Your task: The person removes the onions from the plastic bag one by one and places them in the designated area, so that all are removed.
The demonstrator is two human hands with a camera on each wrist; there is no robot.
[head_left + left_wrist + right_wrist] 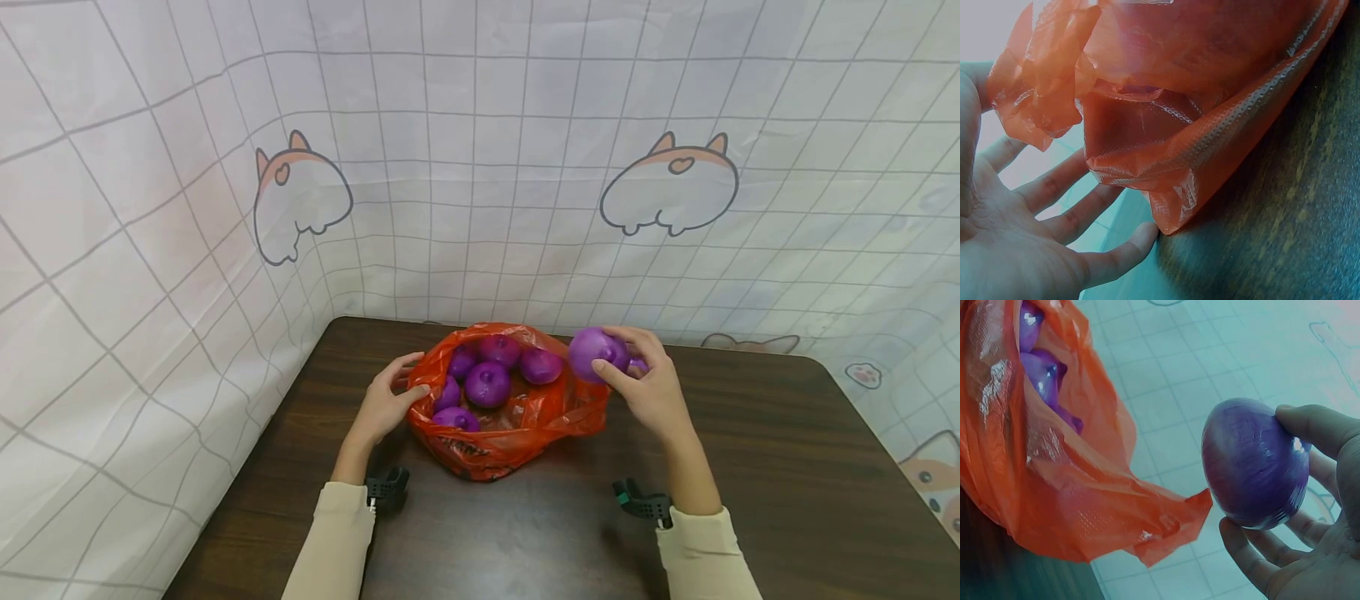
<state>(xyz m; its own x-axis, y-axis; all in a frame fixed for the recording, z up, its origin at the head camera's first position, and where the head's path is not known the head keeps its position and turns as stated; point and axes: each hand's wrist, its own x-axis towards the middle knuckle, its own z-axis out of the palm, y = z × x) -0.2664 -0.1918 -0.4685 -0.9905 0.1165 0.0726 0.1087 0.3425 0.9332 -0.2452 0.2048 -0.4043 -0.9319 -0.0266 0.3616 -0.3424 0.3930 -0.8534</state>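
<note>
— Which surface do we log?
— A counter [750,433], dark brown wood grain. We mark rounded far corners and a pale sheen across the near middle.
— And directly on it?
— A red plastic bag [517,450]: thin, crinkled, dark print on its near side. We place it left of centre, towards the far edge; from our head view its raised rim hides part of that edge.
— Its mouth?
— Wide open, facing up. We note its underside resting on the wood.
</note>
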